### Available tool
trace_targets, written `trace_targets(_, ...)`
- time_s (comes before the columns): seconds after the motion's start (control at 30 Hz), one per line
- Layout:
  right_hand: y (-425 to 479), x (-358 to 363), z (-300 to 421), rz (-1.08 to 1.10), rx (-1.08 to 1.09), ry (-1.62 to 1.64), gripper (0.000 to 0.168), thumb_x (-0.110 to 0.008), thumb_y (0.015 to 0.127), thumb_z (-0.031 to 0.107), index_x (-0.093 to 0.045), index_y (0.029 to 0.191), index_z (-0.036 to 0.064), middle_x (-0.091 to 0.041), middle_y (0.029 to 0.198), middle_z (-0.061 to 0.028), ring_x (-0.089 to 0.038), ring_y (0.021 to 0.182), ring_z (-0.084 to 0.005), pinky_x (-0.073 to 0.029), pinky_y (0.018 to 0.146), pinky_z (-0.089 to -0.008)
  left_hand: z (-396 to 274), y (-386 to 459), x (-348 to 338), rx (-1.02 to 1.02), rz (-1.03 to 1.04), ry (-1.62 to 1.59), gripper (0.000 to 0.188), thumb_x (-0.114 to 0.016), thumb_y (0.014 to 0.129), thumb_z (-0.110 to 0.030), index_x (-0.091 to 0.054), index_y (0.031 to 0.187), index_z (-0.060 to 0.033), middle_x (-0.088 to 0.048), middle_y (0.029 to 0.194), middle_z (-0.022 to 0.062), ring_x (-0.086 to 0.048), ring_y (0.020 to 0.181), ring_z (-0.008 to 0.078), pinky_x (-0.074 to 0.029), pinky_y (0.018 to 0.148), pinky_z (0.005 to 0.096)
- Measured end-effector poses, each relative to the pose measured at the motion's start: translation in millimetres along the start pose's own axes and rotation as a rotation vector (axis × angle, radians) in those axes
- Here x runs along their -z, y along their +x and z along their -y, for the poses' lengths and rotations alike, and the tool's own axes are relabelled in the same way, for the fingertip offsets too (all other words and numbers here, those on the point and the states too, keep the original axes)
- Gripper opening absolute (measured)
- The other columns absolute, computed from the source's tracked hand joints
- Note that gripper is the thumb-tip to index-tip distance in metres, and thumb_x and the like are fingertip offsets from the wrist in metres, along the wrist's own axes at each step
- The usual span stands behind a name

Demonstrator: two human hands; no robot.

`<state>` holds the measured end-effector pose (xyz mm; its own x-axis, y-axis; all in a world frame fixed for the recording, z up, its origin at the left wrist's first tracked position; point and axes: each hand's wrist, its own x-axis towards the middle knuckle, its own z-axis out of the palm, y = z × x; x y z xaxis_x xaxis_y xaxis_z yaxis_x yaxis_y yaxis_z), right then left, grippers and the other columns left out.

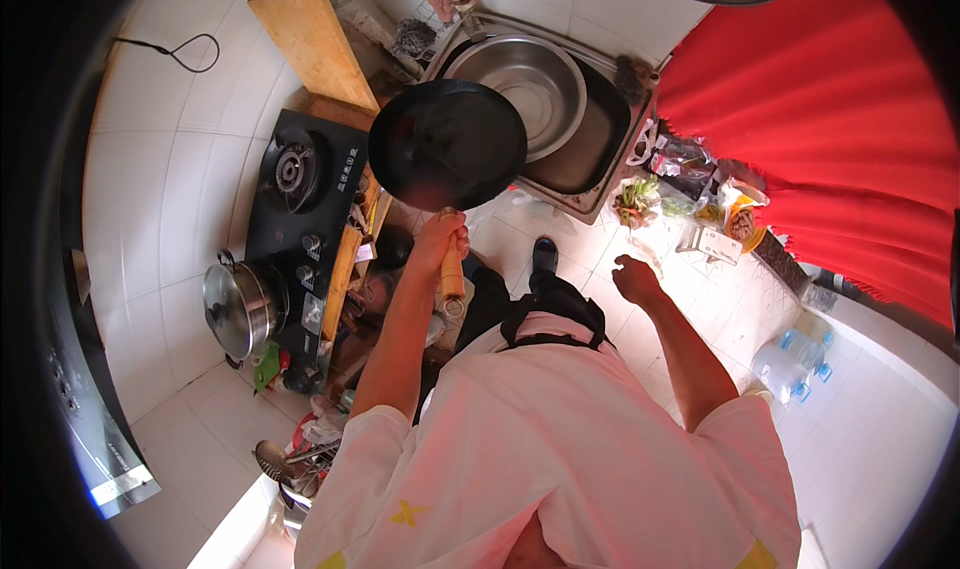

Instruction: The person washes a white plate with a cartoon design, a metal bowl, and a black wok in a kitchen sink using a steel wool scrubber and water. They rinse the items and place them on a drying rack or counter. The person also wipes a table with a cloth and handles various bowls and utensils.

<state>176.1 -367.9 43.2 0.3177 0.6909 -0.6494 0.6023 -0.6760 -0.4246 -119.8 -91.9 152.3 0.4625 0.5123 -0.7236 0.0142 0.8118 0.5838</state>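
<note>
My left hand (441, 242) is closed round the wooden handle of a black frying pan (448, 145), near the end by the pan. The pan is held up in front of me, and in this view it overlaps the left edge of the sink and part of a stainless steel basin (540, 92). The basin rests over the metal sink (607, 130). Away from the pan, my right hand (636, 280) hangs over the tiled floor with its fingers curled and holds nothing that I can see.
A black gas hob (334, 171) stands at the left, with a lidded steel pot (238, 306) on its near burner. A wooden board (311, 43) leans behind it. Bagged vegetables (637, 200), a small white stool (718, 245) and water bottles (795, 362) are on the floor at right.
</note>
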Motion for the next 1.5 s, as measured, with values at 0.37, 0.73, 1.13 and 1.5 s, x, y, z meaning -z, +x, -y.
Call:
trace_targets(0.37,6.3,6.2,-6.5,0.034,-0.033,0.039,0.038,-0.055,0.091,0.027,-0.059,0.121,0.004,-0.065,0.113,-0.0222,-0.062,0.107,-0.0374,-0.049,0.094,-0.0423,-10.2,22.9,-14.1,0.033,-0.143,0.156,0.011,-0.06,0.085,-0.017,-0.054,0.087,-0.008,-0.053,0.069,0.0029,-0.051,0.053,0.0123,-0.045,0.047,0.0258)
trace_targets(0.73,11.7,-0.6,-25.4,0.001,-0.04,0.059,0.036,-0.056,0.09,0.027,-0.06,0.118,0.005,-0.067,0.111,-0.0209,-0.062,0.106,-0.0366,-0.049,0.093,-0.0423,-11.8,32.0,-25.3,0.054,-0.167,0.175,0.011,-0.06,0.085,-0.016,-0.054,0.088,-0.0069,-0.054,0.069,0.0036,-0.051,0.053,0.0122,-0.045,0.049,0.0254)
trace_targets(1.13,11.3,-7.8,-31.2,-0.004,-0.071,0.085,0.036,-0.056,0.089,0.027,-0.06,0.117,0.004,-0.067,0.11,-0.0209,-0.063,0.105,-0.0365,-0.049,0.092,-0.0428,-14.5,39.2,-28.3,-0.02,-0.196,0.363,0.015,-0.058,0.084,-0.018,-0.056,0.084,-0.0026,-0.055,0.069,0.0058,-0.052,0.054,0.014,-0.044,0.049,0.027)
trace_targets(1.5,6.0,-13.7,-31.9,0.003,-0.093,0.086,0.036,-0.057,0.089,0.028,-0.06,0.115,0.004,-0.067,0.109,-0.0204,-0.063,0.105,-0.0368,-0.049,0.092,-0.0427,-16.4,46.5,-24.9,-0.014,-0.173,0.391,0.011,-0.062,0.087,-0.018,-0.055,0.088,-0.009,-0.054,0.068,0.0009,-0.051,0.053,0.0092,-0.042,0.048,0.0223)
